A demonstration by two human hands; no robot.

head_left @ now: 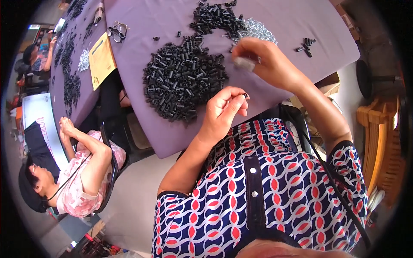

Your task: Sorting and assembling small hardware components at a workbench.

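Note:
My left hand [224, 112] is closed in a pinch around a small black tube [245, 95], whose end shows at the fingertips. It is just above the tablecloth, at the near right side of a large heap of black tubes [180, 81]. To the right and farther away, my right hand [270, 64] is curled, thumb and index finger brought together. A whitish covering [244, 64] shows around its thumb. The right fingertips are slightly blurred, so what they hold is unclear. Just beyond this hand lies a pile of small silvery metal parts [257, 30].
Another heap of black tubes [213, 18] touches the silvery pile. Several loose tubes [306, 46] lie at the right on the purple cloth [172, 144]. Eyeglasses [118, 32] and a yellow envelope [102, 60] are at the left. A seated person [81, 172] is at the left.

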